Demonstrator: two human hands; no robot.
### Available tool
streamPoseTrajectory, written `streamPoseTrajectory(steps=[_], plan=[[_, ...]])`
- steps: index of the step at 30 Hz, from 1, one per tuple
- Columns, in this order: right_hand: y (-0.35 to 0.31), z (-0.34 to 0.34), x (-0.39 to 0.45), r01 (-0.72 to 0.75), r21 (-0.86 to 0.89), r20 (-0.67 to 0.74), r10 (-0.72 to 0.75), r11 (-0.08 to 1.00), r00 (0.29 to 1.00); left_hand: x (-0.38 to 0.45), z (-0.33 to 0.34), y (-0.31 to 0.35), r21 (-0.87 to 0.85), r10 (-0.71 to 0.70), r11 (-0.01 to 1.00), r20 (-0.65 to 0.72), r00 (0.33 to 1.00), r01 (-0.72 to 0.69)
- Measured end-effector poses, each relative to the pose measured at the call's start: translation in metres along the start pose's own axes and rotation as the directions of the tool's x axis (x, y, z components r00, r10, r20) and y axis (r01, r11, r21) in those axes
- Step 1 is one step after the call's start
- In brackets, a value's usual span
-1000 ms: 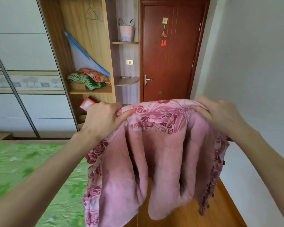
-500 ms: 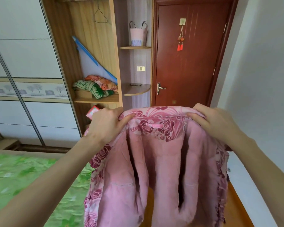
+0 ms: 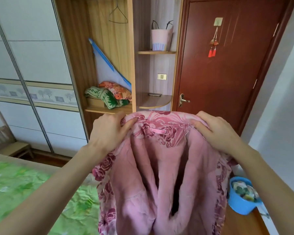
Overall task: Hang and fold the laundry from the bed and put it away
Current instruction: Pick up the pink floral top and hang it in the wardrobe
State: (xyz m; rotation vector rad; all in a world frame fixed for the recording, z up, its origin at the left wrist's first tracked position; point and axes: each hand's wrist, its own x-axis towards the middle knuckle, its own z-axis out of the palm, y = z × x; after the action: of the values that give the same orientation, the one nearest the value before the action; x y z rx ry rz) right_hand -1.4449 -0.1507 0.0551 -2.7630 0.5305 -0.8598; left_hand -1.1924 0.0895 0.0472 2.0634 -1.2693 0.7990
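Pink jacket (image 3: 168, 167): held up mid-frame by its shoulders, lining facing the camera, hem hanging low over the floor beside the bed (image 3: 24, 192).
Left hand (image 3: 109, 133): pinching the left shoulder, thumb on the collar.
Right hand (image 3: 214, 131): pinching the right shoulder, fingers curled over the fabric.
Hanger (image 3: 117, 14): 1, on the wardrobe rail, upper centre, well apart from the jacket.
Risk: freeing 1 hand for the hanger may let that heavy shoulder slump and slide.
Risk 2: the trailing hem could snag the blue basin (image 3: 241, 199), lower right.

bed (image 3: 32, 192) left | garment (image 3: 168, 175) centre — wardrobe (image 3: 109, 56) behind | door (image 3: 227, 65) right
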Motion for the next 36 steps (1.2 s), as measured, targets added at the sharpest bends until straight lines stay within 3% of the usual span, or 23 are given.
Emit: streamPoseTrajectory(steps=[15, 27, 36], plan=[[0.049, 0.109, 0.244, 0.112, 0.052, 0.024, -0.113, 0.992, 0.993, 0.141, 0.136, -0.155, 0.024, -0.057, 0.998, -0.1, 0.993, 0.059], [0.063, 0.217, 0.398, 0.14, 0.183, -0.065, -0.13, 0.973, 0.989, 0.225, 0.211, -0.257, 0.015, -0.197, 0.979, -0.148, 0.969, 0.201], [0.101, 0.302, 0.525, 0.198, 0.277, -0.038, -0.196, 0.94, 0.98, 0.282, 0.266, -0.323, 0.062, -0.294, 0.949, -0.195, 0.936, 0.31]])
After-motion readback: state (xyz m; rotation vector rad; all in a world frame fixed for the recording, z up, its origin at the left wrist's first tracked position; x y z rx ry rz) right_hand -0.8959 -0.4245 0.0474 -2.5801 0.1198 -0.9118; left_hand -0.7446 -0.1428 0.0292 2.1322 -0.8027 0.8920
